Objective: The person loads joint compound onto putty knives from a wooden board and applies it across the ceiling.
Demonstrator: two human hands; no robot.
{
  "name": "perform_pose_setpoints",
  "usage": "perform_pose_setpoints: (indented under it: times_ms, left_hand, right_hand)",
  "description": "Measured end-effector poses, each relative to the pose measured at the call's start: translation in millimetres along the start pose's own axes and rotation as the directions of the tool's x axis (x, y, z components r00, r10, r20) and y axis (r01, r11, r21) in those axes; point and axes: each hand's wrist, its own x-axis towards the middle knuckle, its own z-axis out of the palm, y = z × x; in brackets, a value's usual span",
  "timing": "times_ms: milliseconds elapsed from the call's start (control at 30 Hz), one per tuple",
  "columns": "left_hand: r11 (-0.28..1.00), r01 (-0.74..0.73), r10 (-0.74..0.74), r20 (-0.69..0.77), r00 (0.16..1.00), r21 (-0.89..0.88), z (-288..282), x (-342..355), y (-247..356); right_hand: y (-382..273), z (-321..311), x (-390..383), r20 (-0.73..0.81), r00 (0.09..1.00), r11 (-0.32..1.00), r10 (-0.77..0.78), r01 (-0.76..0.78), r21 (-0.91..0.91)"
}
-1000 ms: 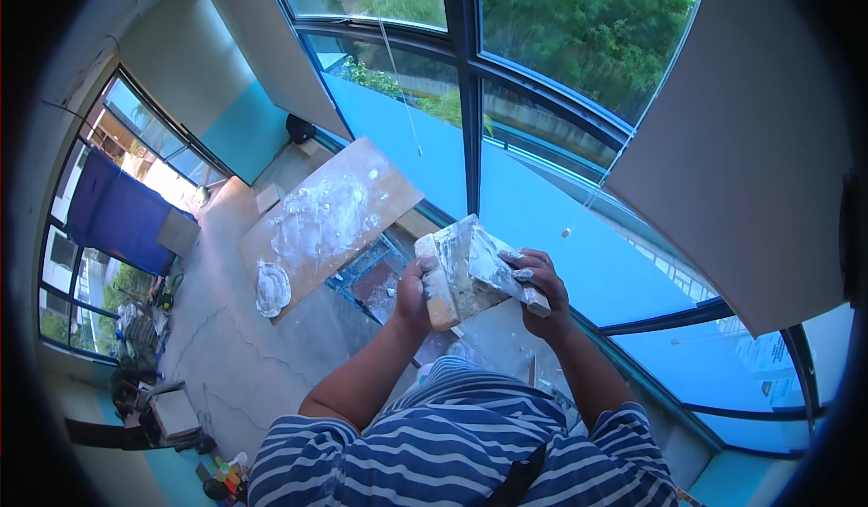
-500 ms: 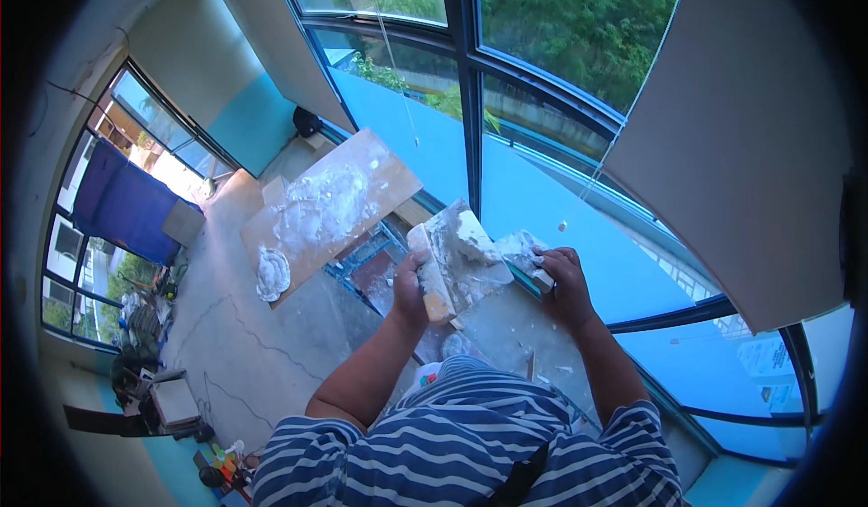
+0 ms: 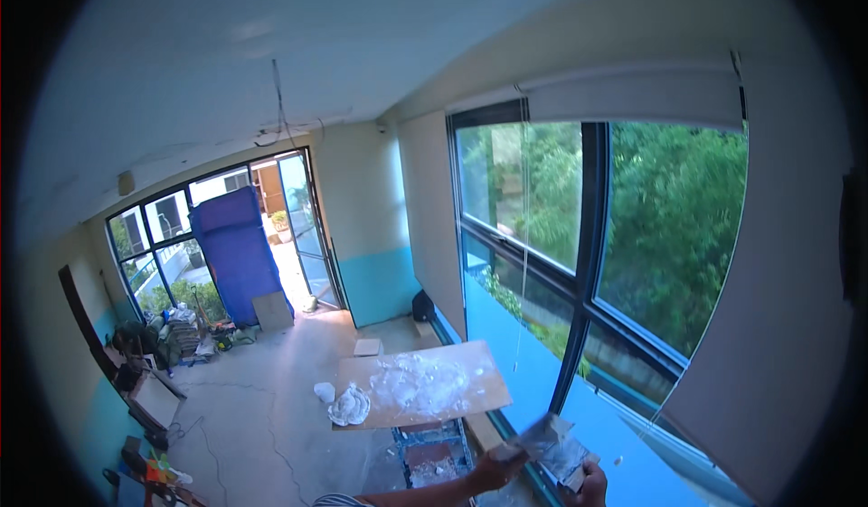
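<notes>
At the lower right, my left hand point(image 3: 496, 471) is closed round the thick edge of a wide scraper point(image 3: 541, 433), which is smeared with white plaster. Close beside it, my right hand point(image 3: 590, 486) grips a smaller plaster-caked tool point(image 3: 571, 473); its exact kind is hard to make out. The two tools meet or overlap, and I cannot tell which. To the left of my hands lies a tan board point(image 3: 493, 376) spread with wet white plaster point(image 3: 420, 382). A rounded white lump point(image 3: 349, 406) sits at its near left corner.
A blue-framed stand point(image 3: 466, 444) is under the board. Tall windows point(image 3: 588, 326) and a hanging blind cord point(image 3: 517, 326) are at the right. Cables point(image 3: 273, 426) cross the floor. Piled bags point(image 3: 185, 331) and a purple-covered panel point(image 3: 240, 258) stand by the far doorway.
The view has tilted up toward the ceiling and doorway, so my hands now appear low in the picture. Both tools are still held, and they are now closer together.
</notes>
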Motion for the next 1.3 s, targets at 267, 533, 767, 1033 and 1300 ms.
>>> perform_pose_setpoints:
  times_ms: [267, 533, 767, 1033, 1300]
  left_hand:
    - [0.862, -0.492, 0.468, -0.182, 0.865, -0.12, 3, -20, -2]
    - [0.914, -0.403, 0.405, -0.096, 0.909, 0.032, 1, -42, -17]
    - [0.982, -0.17, 0.168, -0.03, 0.985, -0.081, 19, -60, -49]
    - [0.908, 0.333, -0.371, -0.119, 0.921, -0.254, 41, -78, -103]
    - [-0.116, 0.293, -0.66, 0.294, 0.691, -0.949, 22, -60, -39]
  right_hand:
    - [-16, 27, -10, 0.103, 0.993, 0.998, 0.05, -0.045, -0.044]
    - [-15, 48, -30, -0.154, 0.988, 0.985, 0.028, -0.053, -0.164]
    - [-39, 75, -66, -0.104, 0.994, 0.999, -0.026, 0.023, -0.035]
    - [-48, 89, -98, 0.092, 0.991, 0.967, -0.101, 0.076, 0.244]
    - [-40, 61, -84, -0.026, 0.976, 0.975, -0.218, 0.219, 0.04]
